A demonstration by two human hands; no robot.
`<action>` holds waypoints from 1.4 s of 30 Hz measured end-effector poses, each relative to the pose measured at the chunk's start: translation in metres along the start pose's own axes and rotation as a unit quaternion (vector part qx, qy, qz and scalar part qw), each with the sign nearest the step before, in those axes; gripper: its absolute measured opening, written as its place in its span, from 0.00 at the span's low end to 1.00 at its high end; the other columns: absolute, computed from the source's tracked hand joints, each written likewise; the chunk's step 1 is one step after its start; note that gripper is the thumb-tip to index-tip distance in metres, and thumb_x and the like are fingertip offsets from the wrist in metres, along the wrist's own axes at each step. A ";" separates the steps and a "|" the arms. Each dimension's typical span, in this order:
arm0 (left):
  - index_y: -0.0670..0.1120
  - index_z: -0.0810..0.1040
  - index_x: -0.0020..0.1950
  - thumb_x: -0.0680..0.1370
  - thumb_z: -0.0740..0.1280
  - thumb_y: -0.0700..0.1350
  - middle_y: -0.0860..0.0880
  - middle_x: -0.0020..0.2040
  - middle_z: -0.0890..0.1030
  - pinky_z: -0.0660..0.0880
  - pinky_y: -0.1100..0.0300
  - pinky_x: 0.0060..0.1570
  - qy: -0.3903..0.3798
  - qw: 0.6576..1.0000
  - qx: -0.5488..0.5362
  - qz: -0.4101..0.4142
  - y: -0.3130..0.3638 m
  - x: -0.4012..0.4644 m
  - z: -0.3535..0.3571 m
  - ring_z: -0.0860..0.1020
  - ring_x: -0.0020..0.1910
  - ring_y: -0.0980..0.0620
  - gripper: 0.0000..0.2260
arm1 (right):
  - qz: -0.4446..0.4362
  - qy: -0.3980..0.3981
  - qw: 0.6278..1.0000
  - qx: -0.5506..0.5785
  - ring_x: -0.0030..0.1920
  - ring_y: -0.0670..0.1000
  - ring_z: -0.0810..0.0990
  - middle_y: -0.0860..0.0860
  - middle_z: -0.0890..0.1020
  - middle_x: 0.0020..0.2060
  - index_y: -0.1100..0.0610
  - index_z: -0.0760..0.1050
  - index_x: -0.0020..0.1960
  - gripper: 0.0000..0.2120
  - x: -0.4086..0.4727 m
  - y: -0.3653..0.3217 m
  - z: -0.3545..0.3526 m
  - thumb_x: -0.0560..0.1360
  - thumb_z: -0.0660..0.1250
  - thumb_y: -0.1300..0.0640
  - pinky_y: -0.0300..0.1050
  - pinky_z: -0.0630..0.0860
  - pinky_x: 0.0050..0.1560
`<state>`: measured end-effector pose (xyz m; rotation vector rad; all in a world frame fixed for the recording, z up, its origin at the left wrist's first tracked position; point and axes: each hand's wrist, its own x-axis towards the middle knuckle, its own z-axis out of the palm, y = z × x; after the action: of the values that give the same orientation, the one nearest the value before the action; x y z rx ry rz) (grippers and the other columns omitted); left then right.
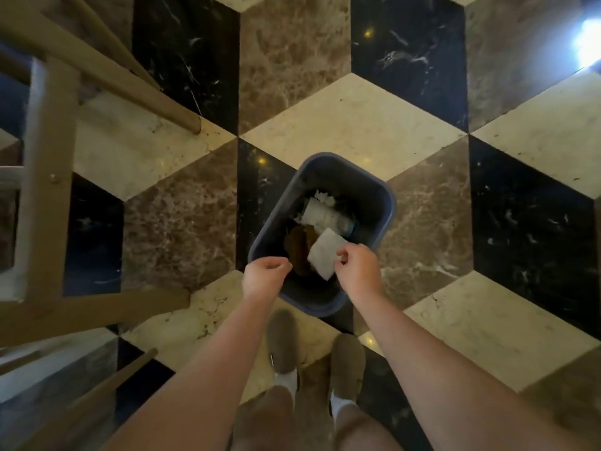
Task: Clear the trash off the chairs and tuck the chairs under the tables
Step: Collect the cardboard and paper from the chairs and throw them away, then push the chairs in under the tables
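polished marble floor [351, 115] in a cube pattern of cream, brown and black tiles, glare at upper right. wooden chair [48, 151] at left. dark blue bin [367, 190] near 2 brown shoes [283, 340], paper scraps inside. white napkin [325, 253] above bin, pinched in right hand [357, 266] grip. left hand [265, 276] grip curled narrow, empty. no readable writing.

Looks like a dining room or lobby in a restaurant or hotel, not a home. Polished marble floor [354, 115] laid in a cube pattern of cream, brown and black diamonds, glossy enough to mirror ceiling lights. Tan wooden chair frame [48, 177] with slanted legs along the left edge, blurred and cut off. Small blue waste bin [377, 196] set on the floor, holding crumpled napkins.
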<state>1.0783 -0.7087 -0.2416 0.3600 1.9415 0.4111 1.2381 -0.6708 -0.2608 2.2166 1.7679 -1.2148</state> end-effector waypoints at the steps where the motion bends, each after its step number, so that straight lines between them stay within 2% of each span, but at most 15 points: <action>1: 0.48 0.82 0.49 0.75 0.69 0.43 0.50 0.47 0.81 0.77 0.54 0.54 0.000 1.000 -0.001 0.005 0.003 -0.008 -0.002 0.78 0.50 0.52 0.05 | -0.007 0.000 1.000 -0.004 0.51 0.56 0.78 0.56 0.78 0.52 0.59 0.78 0.54 0.09 -0.007 -0.002 -0.007 0.74 0.66 0.60 0.46 0.75 0.49; 3: 0.49 0.81 0.48 0.75 0.69 0.43 0.52 0.45 0.81 0.77 0.57 0.50 0.001 1.000 -0.001 0.019 0.013 -0.031 -0.008 0.78 0.48 0.53 0.04 | -0.018 -0.001 1.000 -0.013 0.49 0.55 0.78 0.55 0.77 0.50 0.57 0.78 0.51 0.07 -0.024 -0.011 -0.025 0.74 0.65 0.59 0.45 0.73 0.45; 7: 0.49 0.81 0.50 0.75 0.68 0.45 0.54 0.44 0.80 0.73 0.63 0.41 -0.002 0.997 0.030 0.067 0.045 -0.097 -0.035 0.78 0.46 0.55 0.05 | -0.057 -0.002 0.998 -0.033 0.49 0.53 0.78 0.52 0.76 0.51 0.54 0.76 0.54 0.08 -0.080 -0.040 -0.082 0.76 0.65 0.56 0.47 0.76 0.48; 10: 0.49 0.79 0.50 0.77 0.65 0.46 0.54 0.43 0.79 0.68 0.70 0.34 0.017 0.982 0.118 0.145 0.074 -0.166 -0.069 0.76 0.41 0.59 0.05 | -0.127 0.004 0.991 -0.045 0.50 0.52 0.78 0.52 0.76 0.50 0.55 0.76 0.55 0.09 -0.139 -0.069 -0.132 0.75 0.65 0.55 0.45 0.76 0.49; 12: 0.52 0.78 0.48 0.77 0.64 0.48 0.55 0.43 0.79 0.69 0.68 0.32 0.027 0.971 0.168 0.167 0.087 -0.218 -0.096 0.76 0.39 0.60 0.04 | -0.162 -0.001 0.983 -0.084 0.51 0.52 0.78 0.52 0.76 0.52 0.54 0.76 0.56 0.10 -0.182 -0.091 -0.164 0.75 0.65 0.53 0.47 0.77 0.51; 15: 0.52 0.78 0.50 0.77 0.62 0.51 0.53 0.44 0.78 0.74 0.61 0.36 0.077 0.926 0.292 0.228 0.093 -0.285 -0.131 0.77 0.41 0.56 0.07 | -0.227 0.021 0.961 -0.156 0.53 0.52 0.76 0.51 0.78 0.52 0.52 0.75 0.54 0.10 -0.239 -0.117 -0.197 0.75 0.64 0.50 0.49 0.78 0.53; 18: 0.50 0.75 0.59 0.78 0.59 0.52 0.50 0.53 0.78 0.75 0.55 0.49 0.151 0.872 0.368 0.287 0.079 -0.352 -0.163 0.75 0.54 0.49 0.13 | -0.309 0.049 0.924 -0.222 0.56 0.54 0.75 0.53 0.78 0.54 0.53 0.75 0.56 0.12 -0.300 -0.147 -0.220 0.76 0.62 0.49 0.51 0.76 0.55; 20: 0.50 0.71 0.64 0.79 0.57 0.53 0.49 0.59 0.77 0.72 0.53 0.57 0.201 0.850 0.387 0.297 0.061 -0.387 -0.180 0.73 0.60 0.48 0.16 | -0.360 0.064 0.899 -0.242 0.58 0.55 0.74 0.54 0.77 0.56 0.54 0.74 0.58 0.14 -0.334 -0.167 -0.225 0.76 0.61 0.49 0.52 0.73 0.57; 22: 0.50 0.69 0.66 0.79 0.57 0.54 0.49 0.61 0.75 0.69 0.52 0.60 0.248 0.832 0.401 0.291 0.042 -0.415 -0.195 0.71 0.63 0.48 0.18 | -0.407 0.076 0.877 -0.244 0.57 0.56 0.73 0.54 0.77 0.56 0.54 0.74 0.58 0.14 -0.362 -0.184 -0.227 0.76 0.61 0.49 0.52 0.71 0.56; 26: 0.50 0.73 0.59 0.78 0.57 0.53 0.50 0.56 0.78 0.70 0.54 0.56 0.339 0.810 0.394 0.271 0.002 -0.461 -0.223 0.74 0.58 0.49 0.14 | -0.488 0.084 0.832 -0.251 0.56 0.55 0.74 0.53 0.77 0.55 0.54 0.74 0.58 0.13 -0.409 -0.203 -0.219 0.76 0.61 0.49 0.52 0.72 0.55; 29: 0.49 0.74 0.56 0.78 0.56 0.53 0.50 0.53 0.79 0.71 0.54 0.53 0.390 0.814 0.360 0.235 -0.032 -0.488 -0.240 0.75 0.55 0.49 0.13 | -0.526 0.080 0.809 -0.250 0.55 0.53 0.74 0.53 0.77 0.55 0.53 0.74 0.58 0.13 -0.441 -0.210 -0.205 0.76 0.61 0.49 0.50 0.72 0.55; 34: 0.48 0.74 0.62 0.78 0.58 0.54 0.49 0.56 0.79 0.71 0.53 0.55 0.437 0.826 0.303 0.187 -0.110 -0.532 -0.261 0.76 0.57 0.49 0.17 | -0.576 0.053 0.769 -0.273 0.55 0.52 0.74 0.52 0.77 0.55 0.52 0.74 0.58 0.13 -0.506 -0.206 -0.162 0.76 0.62 0.48 0.48 0.73 0.55; 39: 0.45 0.79 0.57 0.74 0.66 0.51 0.47 0.48 0.82 0.74 0.52 0.47 0.480 0.822 0.256 0.169 -0.212 -0.589 -0.276 0.79 0.49 0.47 0.15 | -0.617 0.016 0.732 -0.289 0.58 0.53 0.73 0.52 0.76 0.57 0.53 0.72 0.61 0.15 -0.598 -0.188 -0.096 0.77 0.59 0.49 0.49 0.72 0.57; 42: 0.45 0.78 0.59 0.74 0.66 0.52 0.47 0.50 0.82 0.74 0.52 0.50 0.491 0.823 0.251 0.138 -0.283 -0.623 -0.283 0.79 0.51 0.46 0.17 | -0.628 -0.023 0.717 -0.301 0.59 0.54 0.72 0.52 0.75 0.59 0.53 0.71 0.63 0.17 -0.657 -0.172 -0.054 0.77 0.58 0.48 0.49 0.71 0.57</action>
<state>1.0412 -1.2640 0.2472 0.9099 3.0423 0.2722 1.0992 -1.1112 0.2401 0.4303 3.0737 -0.4534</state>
